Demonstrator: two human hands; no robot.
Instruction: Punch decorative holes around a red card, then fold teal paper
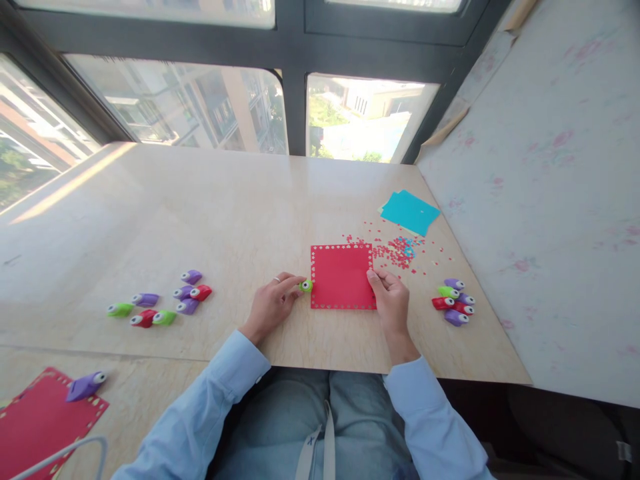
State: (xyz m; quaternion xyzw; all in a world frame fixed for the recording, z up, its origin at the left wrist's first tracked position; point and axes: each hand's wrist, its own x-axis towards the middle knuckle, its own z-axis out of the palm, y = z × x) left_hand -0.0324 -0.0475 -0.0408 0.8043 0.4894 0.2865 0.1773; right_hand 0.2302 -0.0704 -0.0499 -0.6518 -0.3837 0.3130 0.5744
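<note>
A red sheet of paper (343, 277) lies on the table in front of me, small shapes punched along its edges. My left hand (274, 301) is closed on a green craft punch (306, 285), which sits at the sheet's left edge. On the opposite side, my right hand (391, 298) grips the sheet's right edge, thumb on top and fingers partly hidden beneath. Tiny red and blue paper cutouts (397, 253) are scattered just beyond the sheet's upper right corner.
Several punches in purple, red and green lie in a left group (187, 293) and a right group (454, 303). Blue paper sheets (411, 212) rest at the back right. At lower left, a purple punch (86, 387) sits on another punched red sheet (55, 427). A wall (565, 220) borders the right.
</note>
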